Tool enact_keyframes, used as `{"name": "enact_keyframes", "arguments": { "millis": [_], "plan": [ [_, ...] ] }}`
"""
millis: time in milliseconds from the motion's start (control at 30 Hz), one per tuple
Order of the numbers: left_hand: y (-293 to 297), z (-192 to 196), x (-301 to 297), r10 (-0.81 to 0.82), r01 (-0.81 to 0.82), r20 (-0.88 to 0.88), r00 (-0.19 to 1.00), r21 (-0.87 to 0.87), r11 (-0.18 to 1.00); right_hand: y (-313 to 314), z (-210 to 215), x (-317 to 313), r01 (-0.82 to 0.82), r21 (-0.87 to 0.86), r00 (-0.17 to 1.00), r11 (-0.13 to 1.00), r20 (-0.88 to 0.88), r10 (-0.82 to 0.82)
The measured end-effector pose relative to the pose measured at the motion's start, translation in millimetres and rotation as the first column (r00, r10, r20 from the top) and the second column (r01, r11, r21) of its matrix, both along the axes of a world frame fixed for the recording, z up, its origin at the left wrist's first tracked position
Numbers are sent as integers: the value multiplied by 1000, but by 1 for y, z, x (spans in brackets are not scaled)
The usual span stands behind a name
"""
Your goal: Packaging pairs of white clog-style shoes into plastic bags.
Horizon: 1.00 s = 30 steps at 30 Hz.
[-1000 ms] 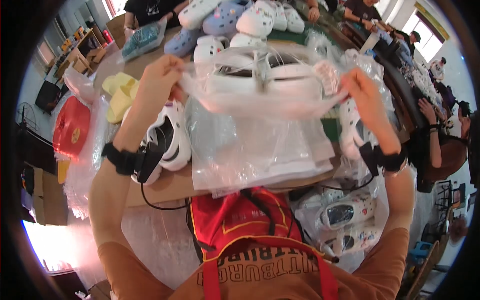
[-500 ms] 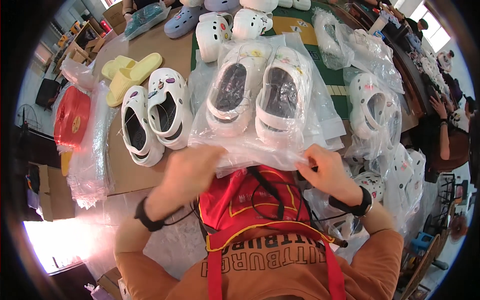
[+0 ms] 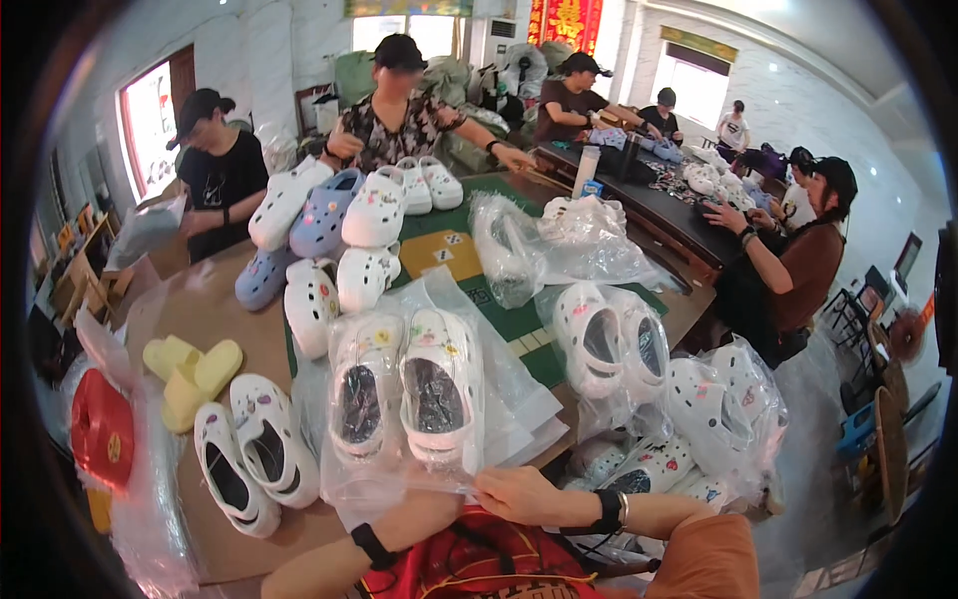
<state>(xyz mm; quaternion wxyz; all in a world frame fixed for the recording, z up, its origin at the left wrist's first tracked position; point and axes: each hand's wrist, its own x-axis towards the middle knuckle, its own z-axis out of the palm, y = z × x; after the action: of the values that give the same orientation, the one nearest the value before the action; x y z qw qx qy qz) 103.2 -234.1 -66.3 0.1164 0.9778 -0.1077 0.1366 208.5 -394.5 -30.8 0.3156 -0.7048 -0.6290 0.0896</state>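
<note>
A pair of white clogs (image 3: 439, 394) with flower decorations lies in a clear plastic bag (image 3: 349, 494) in front of me, toes pointing away. My right hand (image 3: 517, 493) pinches the bag's near edge, to the right of its middle. Beside it, my left hand (image 3: 431, 507) is at the same edge. Its fingers are blurred and partly hidden, so their grip does not show. To the left, another white pair of clogs (image 3: 238, 464) with charms stands unbagged on the brown tabletop (image 3: 215, 314).
Yellow slippers (image 3: 195, 377) and a red roll (image 3: 100, 429) lie on the left, by stacked plastic bags (image 3: 150, 529). White and blue clogs (image 3: 326, 212) are piled at the back. Bagged clogs (image 3: 604, 344) crowd the right. Several people work around the tables.
My view has tilted up, showing the room and co-workers. My hands have come closer together at the bag's near edge. The bagged clogs still lie on the table.
</note>
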Motion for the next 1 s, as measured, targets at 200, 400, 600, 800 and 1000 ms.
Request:
{"name": "enact_keyframes", "arguments": {
  "millis": [200,400,600,800,1000],
  "plan": [
    [2,24,9,66,-138,-360,931,-176,975,-5,4,19,81,-106,997,991,6,-81],
    [22,52,-35,211,-231,-259,943,-49,972,-17,-4,32,202,-173,974,964,-71,-217],
    [50,21,-38,283,-253,-259,924,141,957,-2,15,30,129,-66,992,989,-1,-130],
    [41,12,-33,273,-271,-113,955,31,962,-5,12,47,-19,-231,902,973,-423,-82],
    [15,34,-36,-21,-8,-247,969,-116,993,18,7,57,-180,-506,626,843,-721,-299]
  ]
}}
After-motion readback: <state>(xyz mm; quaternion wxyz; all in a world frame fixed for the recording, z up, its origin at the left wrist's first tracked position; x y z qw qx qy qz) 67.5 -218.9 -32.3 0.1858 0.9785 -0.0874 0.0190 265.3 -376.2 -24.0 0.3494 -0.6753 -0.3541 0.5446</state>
